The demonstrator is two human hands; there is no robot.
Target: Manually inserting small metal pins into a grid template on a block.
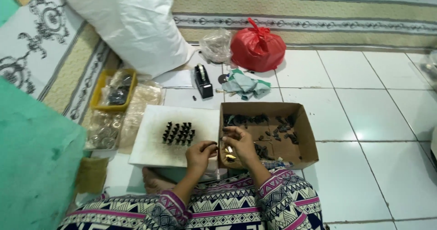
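Note:
My left hand (200, 153) hovers at the near right corner of a white foam board (154, 143), pinching a small dark piece between fingertips. My right hand (239, 143) rests over the left side of an open cardboard box (306, 141), cupping several small yellowish and dark pieces. Several small black upright pieces (178, 133) stand in rows stuck into the board. More loose black pieces (280, 130) lie scattered inside the box.
A black tape dispenser (203, 80), crumpled green cloth (246, 85), red plastic bag (257, 48) and clear bag (216, 45) lie beyond the box. A yellow tray (99, 93) and plastic packets sit left. A large white sack (132, 25) leans behind. White floor tiles (382, 120) extend right.

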